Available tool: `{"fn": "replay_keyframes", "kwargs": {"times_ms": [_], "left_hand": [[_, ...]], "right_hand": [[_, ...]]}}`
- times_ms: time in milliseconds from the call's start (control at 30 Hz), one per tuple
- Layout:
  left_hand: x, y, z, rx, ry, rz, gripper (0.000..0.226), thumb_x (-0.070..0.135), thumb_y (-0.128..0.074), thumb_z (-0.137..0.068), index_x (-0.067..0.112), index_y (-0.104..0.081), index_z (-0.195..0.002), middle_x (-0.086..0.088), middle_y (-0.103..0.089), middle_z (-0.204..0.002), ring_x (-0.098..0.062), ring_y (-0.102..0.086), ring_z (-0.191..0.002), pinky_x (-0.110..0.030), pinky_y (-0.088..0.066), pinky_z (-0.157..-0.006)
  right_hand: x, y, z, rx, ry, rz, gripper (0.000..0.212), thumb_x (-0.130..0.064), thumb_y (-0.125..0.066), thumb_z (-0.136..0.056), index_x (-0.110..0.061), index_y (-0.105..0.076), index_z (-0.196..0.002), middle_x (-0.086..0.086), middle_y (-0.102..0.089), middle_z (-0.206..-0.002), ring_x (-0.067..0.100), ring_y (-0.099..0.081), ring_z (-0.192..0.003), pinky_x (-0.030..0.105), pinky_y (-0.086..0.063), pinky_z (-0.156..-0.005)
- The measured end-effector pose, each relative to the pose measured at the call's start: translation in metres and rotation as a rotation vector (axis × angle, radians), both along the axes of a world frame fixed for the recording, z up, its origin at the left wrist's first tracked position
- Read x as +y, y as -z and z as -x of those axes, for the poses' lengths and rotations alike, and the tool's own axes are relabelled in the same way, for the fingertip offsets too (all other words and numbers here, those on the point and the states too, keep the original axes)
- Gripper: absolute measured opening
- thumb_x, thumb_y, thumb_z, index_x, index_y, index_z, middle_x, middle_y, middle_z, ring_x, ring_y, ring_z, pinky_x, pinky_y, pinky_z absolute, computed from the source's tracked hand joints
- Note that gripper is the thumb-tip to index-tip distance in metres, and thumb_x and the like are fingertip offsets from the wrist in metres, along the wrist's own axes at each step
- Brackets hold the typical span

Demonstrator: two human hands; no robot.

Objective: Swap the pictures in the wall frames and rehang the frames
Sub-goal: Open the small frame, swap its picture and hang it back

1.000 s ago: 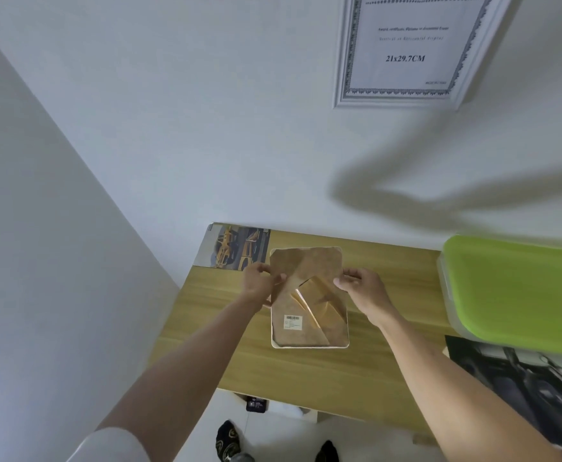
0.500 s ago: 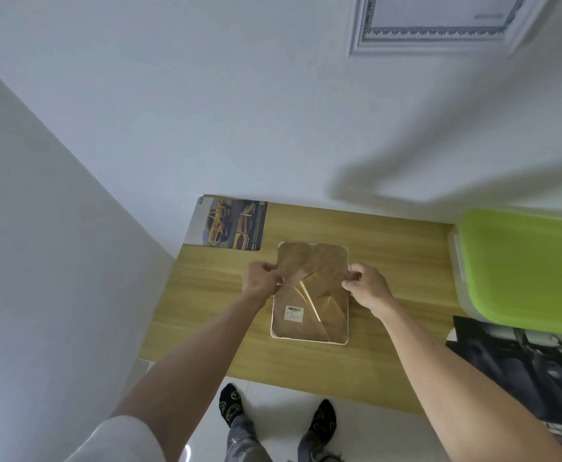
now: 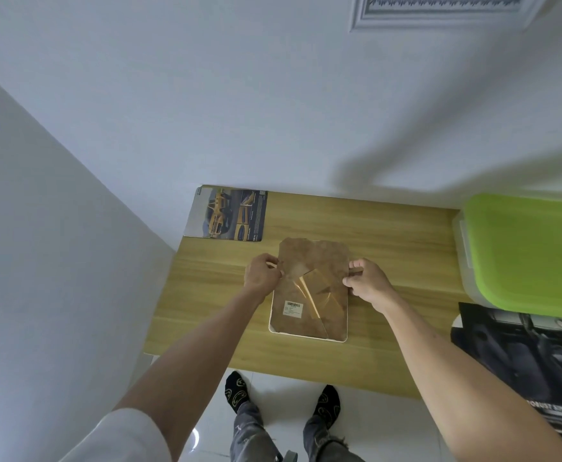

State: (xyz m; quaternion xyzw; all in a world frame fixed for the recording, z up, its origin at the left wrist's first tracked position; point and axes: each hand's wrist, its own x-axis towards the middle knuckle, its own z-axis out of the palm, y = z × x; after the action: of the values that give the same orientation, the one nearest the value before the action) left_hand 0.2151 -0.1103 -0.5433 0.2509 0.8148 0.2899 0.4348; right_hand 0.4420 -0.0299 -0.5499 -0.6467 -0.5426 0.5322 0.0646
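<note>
A white picture frame (image 3: 306, 335) lies face down on the wooden table (image 3: 389, 248). Its brown backing board (image 3: 316, 261), with a fold-out stand and a barcode sticker, faces up. My left hand (image 3: 261, 273) pinches the board's left edge and my right hand (image 3: 366, 281) pinches its right edge, fingers curled. A picture of a yellow car (image 3: 229, 215) lies at the table's far left corner. A second white frame (image 3: 439, 11) with a certificate hangs on the wall above, cut off by the top edge.
A clear plastic box with a green lid (image 3: 529, 255) stands at the table's right. A dark car poster (image 3: 533, 361) lies at the near right. The table sits in a wall corner, and my feet in black socks (image 3: 236, 391) stand on the white floor.
The camera has tilted down, so the wall frame has slid up out of view and my feet show. The backing board's far end has come down closer to the frame.
</note>
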Motion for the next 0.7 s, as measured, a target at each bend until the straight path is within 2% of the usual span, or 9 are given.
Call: {"fn": "replay_keyframes", "kwargs": {"times_ms": [100,200,267,333,433,500,567,600,700], "left_hand": [[-0.001,-0.001,0.003,-0.027,0.063,-0.023,0.022,0.005,-0.066,-0.083,0.021,-0.062,-0.098,-0.010,-0.071,-0.087,-0.025,-0.071,-0.084,-0.044,-0.060,-0.078],[-0.003,-0.004,0.005,-0.056,0.075,-0.038,0.022,0.007,-0.065,-0.088,0.020,-0.061,-0.105,-0.011,-0.070,-0.084,-0.025,-0.072,-0.080,-0.047,-0.061,-0.074],[-0.004,-0.005,0.005,-0.075,0.047,-0.048,0.025,0.008,-0.065,-0.089,0.019,-0.061,-0.111,-0.013,-0.070,-0.086,-0.027,-0.072,-0.080,-0.049,-0.061,-0.073],[-0.004,-0.007,0.003,-0.078,0.022,-0.064,0.029,0.009,-0.067,-0.089,0.017,-0.063,-0.117,-0.015,-0.070,-0.087,-0.030,-0.072,-0.081,-0.049,-0.061,-0.073],[-0.001,-0.016,-0.006,-0.064,0.062,-0.091,0.040,0.011,-0.069,-0.088,0.018,-0.061,-0.127,-0.012,-0.071,-0.088,-0.026,-0.071,-0.081,-0.041,-0.061,-0.074],[0.002,-0.025,-0.018,-0.033,0.190,-0.113,0.057,0.012,-0.072,-0.085,0.024,-0.054,-0.138,-0.008,-0.073,-0.089,-0.019,-0.071,-0.080,-0.027,-0.057,-0.066],[0.007,-0.033,-0.034,0.022,0.355,-0.124,0.076,0.015,-0.074,-0.083,0.032,-0.039,-0.147,-0.003,-0.071,-0.085,-0.010,-0.067,-0.074,-0.014,-0.047,-0.053],[0.010,-0.036,-0.043,0.042,0.413,-0.130,0.082,0.016,-0.075,-0.082,0.036,-0.032,-0.149,0.001,-0.070,-0.083,-0.006,-0.065,-0.072,-0.011,-0.043,-0.050],[0.021,-0.038,-0.070,0.032,0.496,-0.156,0.088,0.015,-0.075,-0.080,0.034,-0.026,-0.152,0.003,-0.067,-0.079,-0.003,-0.063,-0.069,-0.011,-0.043,-0.049]], "right_hand": [[0.000,0.001,-0.003,0.037,-0.010,0.030,0.034,-0.007,-0.067,-0.086,-0.025,-0.058,-0.114,0.003,-0.068,-0.103,0.021,-0.064,-0.094,0.047,-0.054,-0.095],[-0.004,-0.004,-0.006,0.063,-0.030,0.013,0.039,-0.015,-0.066,-0.090,-0.030,-0.053,-0.124,-0.006,-0.063,-0.097,0.013,-0.058,-0.081,0.041,-0.052,-0.083],[-0.008,-0.008,-0.009,0.055,-0.094,0.013,0.059,-0.022,-0.067,-0.092,-0.047,-0.040,-0.137,-0.020,-0.047,-0.086,0.003,-0.048,-0.075,0.031,-0.044,-0.079],[-0.013,-0.010,-0.012,0.068,-0.113,0.027,0.079,-0.022,-0.070,-0.090,-0.048,-0.026,-0.150,-0.023,-0.038,-0.081,0.000,-0.041,-0.072,0.030,-0.042,-0.081],[-0.017,-0.014,-0.019,0.090,-0.063,0.041,0.087,-0.015,-0.069,-0.091,-0.048,-0.018,-0.152,-0.007,-0.058,-0.078,0.013,-0.053,-0.071,0.030,-0.051,-0.068],[-0.015,-0.019,-0.028,0.075,-0.033,-0.024,0.085,-0.015,-0.069,-0.091,-0.043,-0.021,-0.154,0.003,-0.066,-0.086,0.015,-0.054,-0.071,0.031,-0.051,-0.067],[-0.010,-0.023,-0.040,0.079,0.025,-0.105,0.078,-0.016,-0.071,-0.089,-0.035,-0.032,-0.153,0.005,-0.068,-0.114,0.013,-0.057,-0.089,0.032,-0.052,-0.084],[-0.008,-0.025,-0.048,0.077,0.060,-0.137,0.072,-0.016,-0.073,-0.088,-0.029,-0.038,-0.150,0.002,-0.065,-0.116,0.013,-0.057,-0.096,0.032,-0.050,-0.090],[-0.002,-0.031,-0.074,0.059,0.134,-0.203,0.060,-0.015,-0.074,-0.088,-0.021,-0.049,-0.142,-0.009,-0.061,-0.095,0.013,-0.060,-0.094,0.026,-0.045,-0.084]]}}
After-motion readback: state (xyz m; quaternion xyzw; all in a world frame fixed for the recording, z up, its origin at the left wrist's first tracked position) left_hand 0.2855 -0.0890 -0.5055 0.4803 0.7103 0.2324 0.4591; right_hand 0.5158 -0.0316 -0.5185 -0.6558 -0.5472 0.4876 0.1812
